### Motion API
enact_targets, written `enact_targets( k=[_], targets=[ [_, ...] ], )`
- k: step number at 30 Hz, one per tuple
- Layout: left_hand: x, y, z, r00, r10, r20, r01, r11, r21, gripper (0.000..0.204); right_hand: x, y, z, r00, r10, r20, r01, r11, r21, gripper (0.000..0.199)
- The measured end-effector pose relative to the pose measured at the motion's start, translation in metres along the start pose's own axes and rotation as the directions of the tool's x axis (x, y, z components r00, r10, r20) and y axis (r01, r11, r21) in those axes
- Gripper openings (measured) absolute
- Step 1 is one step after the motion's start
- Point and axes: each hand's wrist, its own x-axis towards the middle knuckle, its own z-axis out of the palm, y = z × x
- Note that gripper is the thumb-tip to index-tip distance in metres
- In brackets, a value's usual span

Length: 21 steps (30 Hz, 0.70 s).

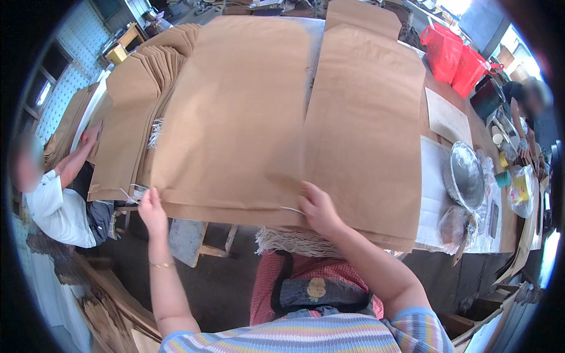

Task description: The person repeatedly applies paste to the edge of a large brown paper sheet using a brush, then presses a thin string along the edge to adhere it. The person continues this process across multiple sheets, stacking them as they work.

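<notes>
A large brown kraft paper sheet or bag (235, 106) lies in front of me, its near edge folded in a strip. My left hand (153, 213) pinches its near left corner, where a bit of white cord (139, 194) shows. My right hand (318, 207) grips the same edge near its right end, with a short white cord (291, 209) beside the fingers. To the right rests a stack of similar brown paper pieces (365, 129). Left of my piece stands a fanned stack of more brown pieces (120, 129), with white cord ends between them.
A bundle of white cords (297, 241) hangs at the table's near edge. On the right are a metal basin (464, 175), plastic bags and red bags (442, 54). One person (59, 200) works at the left, another (532, 112) at the far right.
</notes>
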Motion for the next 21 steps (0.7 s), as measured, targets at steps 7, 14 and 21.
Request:
enact_targets(
  k=[7,14,21],
  targets=[
    [0.077,-0.127,0.006,0.957,-0.204,0.207,0.189,0.978,0.089,0.03,0.044,0.007,0.072,0.997,0.074,-0.025,-0.078,0.947,-0.31,0.057],
    [0.055,-0.051,0.013,0.993,-0.098,-0.066,0.116,0.699,0.706,0.03,-0.051,-0.051,0.005,0.861,0.064,0.505,0.206,0.863,-0.462,0.051],
    [-0.097,0.107,0.038,0.799,0.487,0.352,-0.472,0.871,-0.135,0.006,-0.207,-0.053,-0.225,0.84,-0.237,-0.488,-0.329,0.493,-0.806,0.047]
  ],
)
